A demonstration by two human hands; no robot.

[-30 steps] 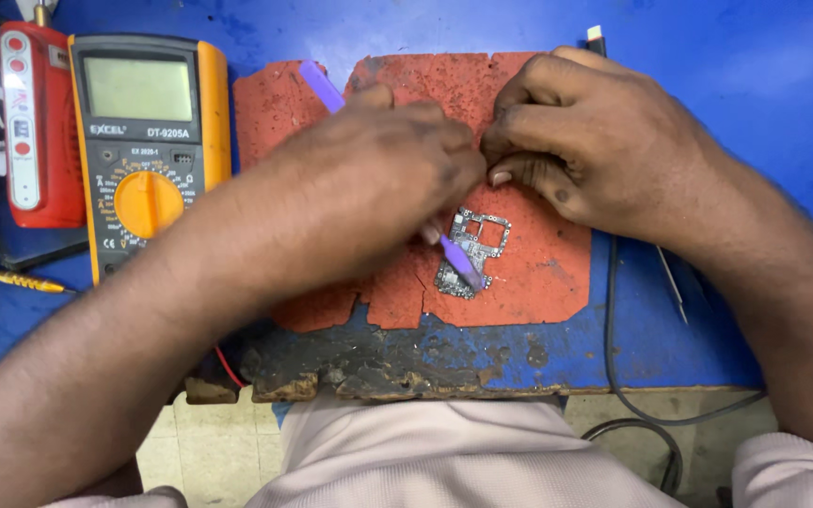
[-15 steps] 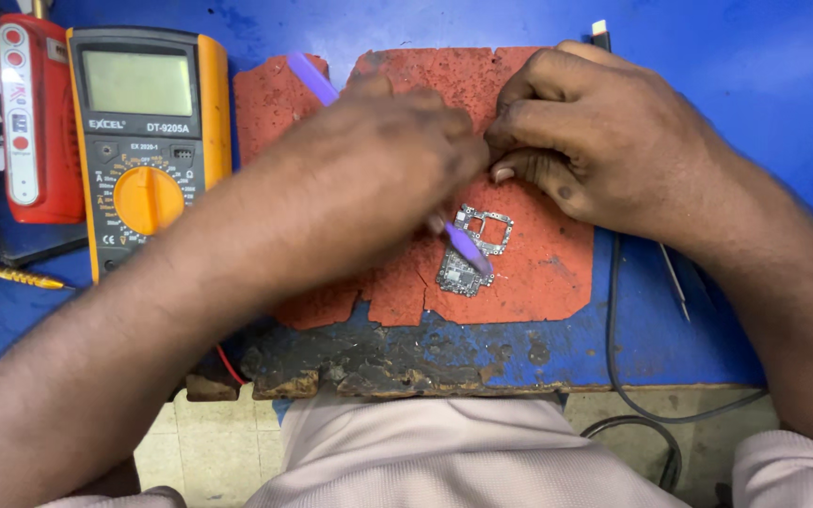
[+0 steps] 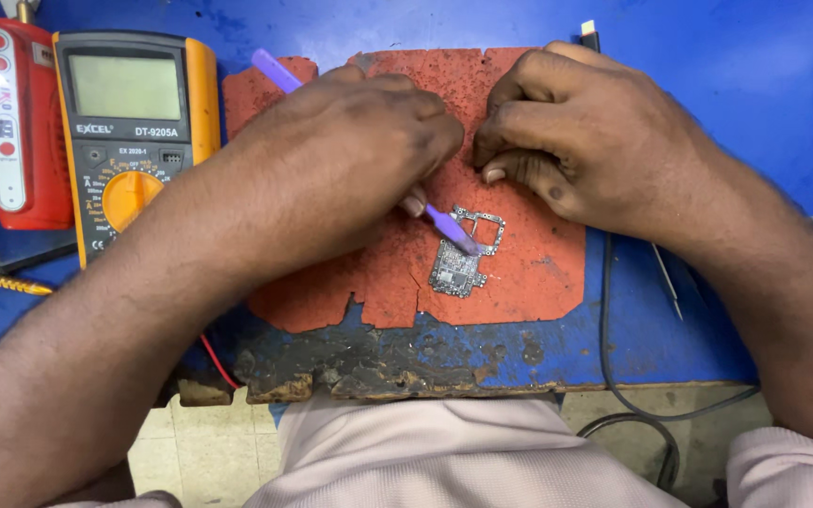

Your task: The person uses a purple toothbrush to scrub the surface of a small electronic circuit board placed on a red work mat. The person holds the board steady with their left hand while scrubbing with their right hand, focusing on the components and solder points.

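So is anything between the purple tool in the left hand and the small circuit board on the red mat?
Nothing visible does. The left hand holds the purple tool with its tip already on the circuit board, which lies bare on the red mat. The right hand rests on the mat above the board, apart from it.

Bench clutter around the red mat

Left of the worn red mat (image 3: 529, 273) lies a yellow-cased meter (image 3: 134, 141) with a grey screen and an orange dial; further left of it, a red device (image 3: 16, 127). A black cable (image 3: 613, 367) runs down off the mat's right edge, thin tweezers (image 3: 667, 282) just beside it. All sit on the blue table (image 3: 726, 75).
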